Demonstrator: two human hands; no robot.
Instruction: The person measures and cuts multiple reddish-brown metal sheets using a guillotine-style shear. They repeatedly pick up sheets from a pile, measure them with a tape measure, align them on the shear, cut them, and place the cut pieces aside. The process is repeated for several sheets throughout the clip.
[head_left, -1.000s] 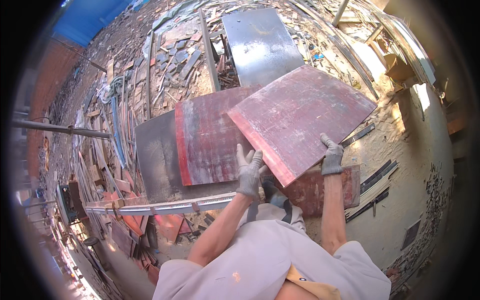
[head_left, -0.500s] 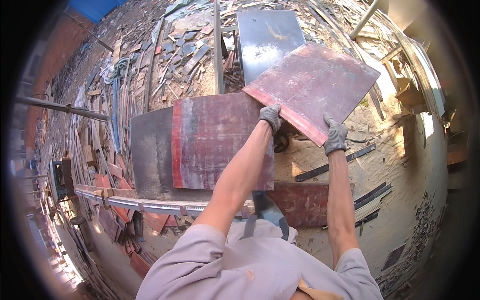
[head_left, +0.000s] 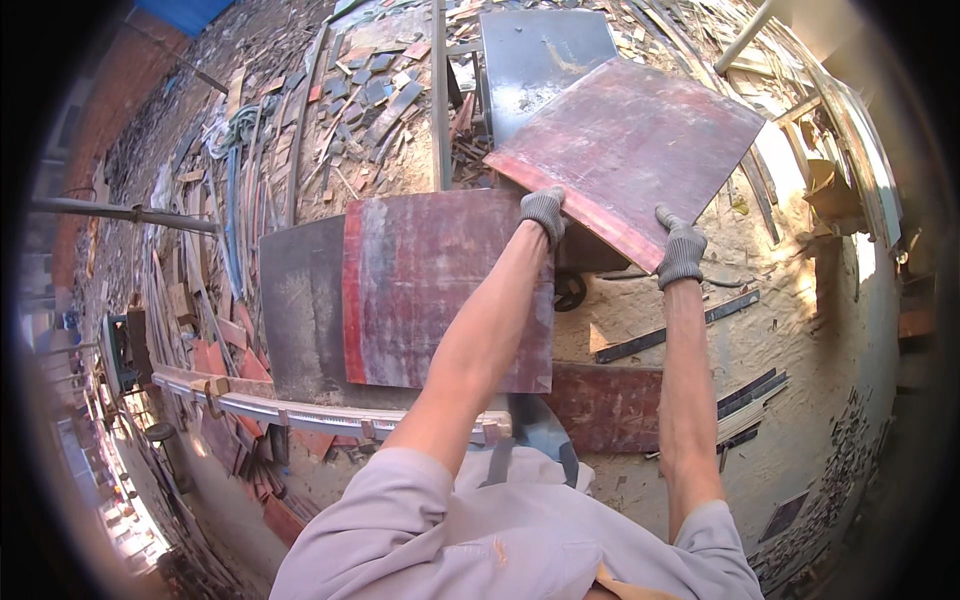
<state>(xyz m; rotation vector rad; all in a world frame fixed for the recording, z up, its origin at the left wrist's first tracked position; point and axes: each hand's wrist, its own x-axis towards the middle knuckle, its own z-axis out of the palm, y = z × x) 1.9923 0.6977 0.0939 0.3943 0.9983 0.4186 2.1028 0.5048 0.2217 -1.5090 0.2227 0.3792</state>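
Scraps [head_left: 350, 110] are littering the floor at eleven o'clock; left hand [head_left: 544, 212] and right hand [head_left: 681, 250] are gripping a red board [head_left: 640, 145] above a stacked board [head_left: 440, 290].

1. Blocking the way ahead: reddish board [head_left: 640, 150], held tilted by left hand [head_left: 543, 212] and right hand [head_left: 682, 248], covering the dark panel [head_left: 545, 55] behind.
2. Lying flat below the left arm: red-brown sheet [head_left: 430, 290].
3. Crowding the left side: wood scrap pile [head_left: 300, 110].
4. Staying open on the right: sawdust floor [head_left: 800, 400].
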